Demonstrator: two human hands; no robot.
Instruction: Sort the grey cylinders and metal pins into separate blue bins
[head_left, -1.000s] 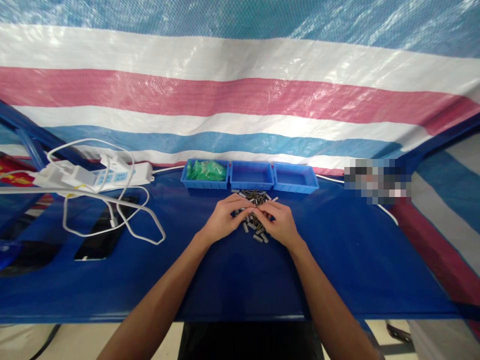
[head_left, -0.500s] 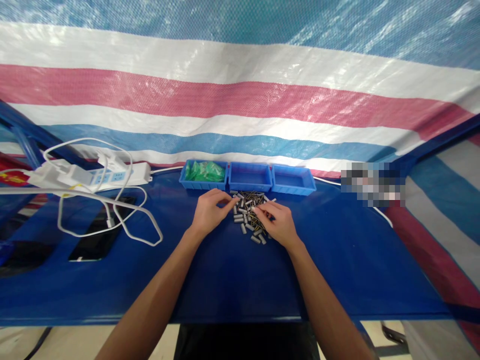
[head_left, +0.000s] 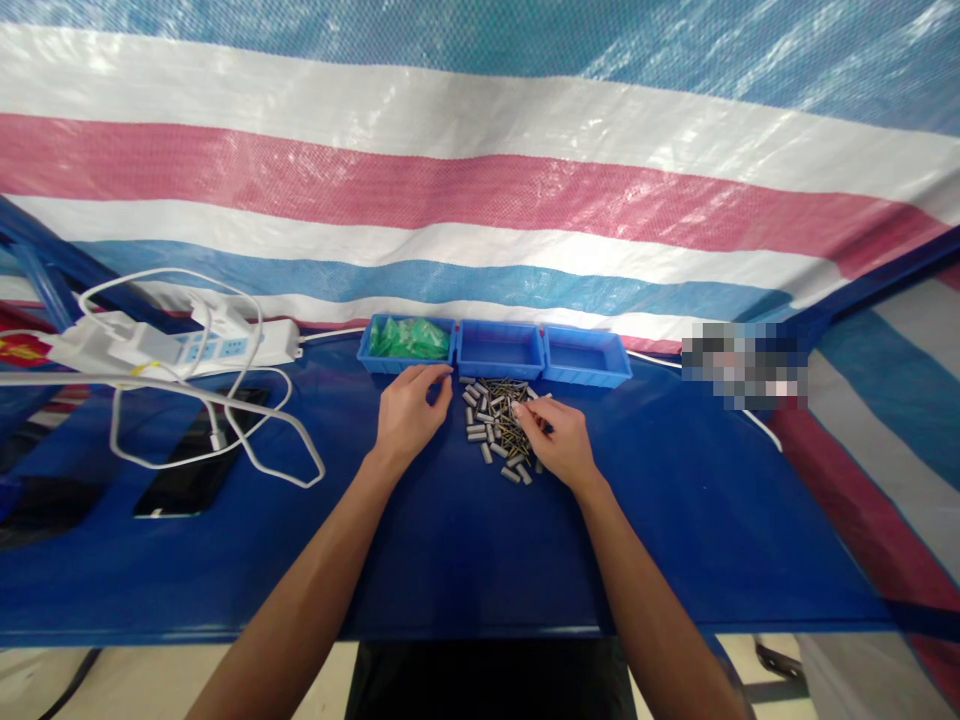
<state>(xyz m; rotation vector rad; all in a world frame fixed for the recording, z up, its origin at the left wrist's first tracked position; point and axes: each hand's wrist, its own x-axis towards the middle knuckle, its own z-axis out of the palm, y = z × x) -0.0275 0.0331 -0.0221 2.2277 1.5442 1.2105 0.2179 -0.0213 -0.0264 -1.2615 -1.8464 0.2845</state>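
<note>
Pile (head_left: 491, 433): grey cylinders (head_left: 477, 437) and thin metal pins (head_left: 512, 440) lay loose and mixed on the bench (head_left: 465, 570), nearer its far edge than its near edge, between the two hands
Left hand (head_left: 409, 412): fingers narrow, thumb and forefinger tips close together beside the near right corner of the left tray (head_left: 379, 365); whether they gripped a part could not be told
Right hand (head_left: 564, 437): fingers bent to a narrow pinch over the right side of the pile; a pale spot showed at the tips, part or fingernail unclear
Cylinder risk: a sideways brush could have sent the round outer pieces rolling toward the bench's near edge
Pin risk: the pins lay crossed, so lifting one could have dragged others along
Tray risk: a knock from the left fingers could have shifted the left tray
Hidden: pieces beneath the right fingers; whatever lay under the green bag (head_left: 409, 338)
Cut off: both forearms, at the lower border
Hard to make out: pixelated items near the bench's far right corner; the pin ends, too small
</note>
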